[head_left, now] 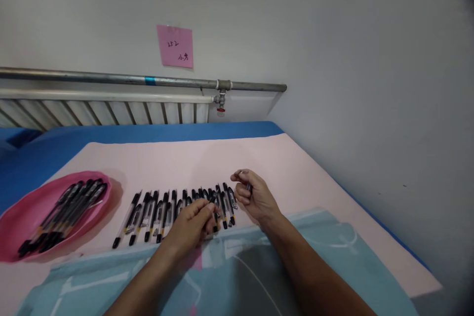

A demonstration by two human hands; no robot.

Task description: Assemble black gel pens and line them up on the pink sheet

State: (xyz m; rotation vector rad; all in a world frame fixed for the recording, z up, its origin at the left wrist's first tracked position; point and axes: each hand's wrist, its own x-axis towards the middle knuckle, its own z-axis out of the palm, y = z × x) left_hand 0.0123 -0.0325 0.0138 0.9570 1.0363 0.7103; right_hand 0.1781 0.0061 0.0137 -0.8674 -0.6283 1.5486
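Observation:
A row of several black gel pens (pixel 155 210) lies side by side on a pink sheet (pixel 207 158). My left hand (pixel 190 224) rests on the right part of the row, fingers curled and pinching a pen near its tip. My right hand (pixel 254 195) hovers just past the row's right end, fingers curled around a small dark pen part. At the left a pink oval tray (pixel 22 207) holds several more black pens (pixel 64 215).
A blue cover (pixel 111 136) lies under the pink sheet, and a pale teal sheet (pixel 259 266) lies nearest me. A white radiator (pixel 103 108) and a metal pipe (pixel 140 79) run along the back wall below a pink note (pixel 175 46). A grey wall closes the right side.

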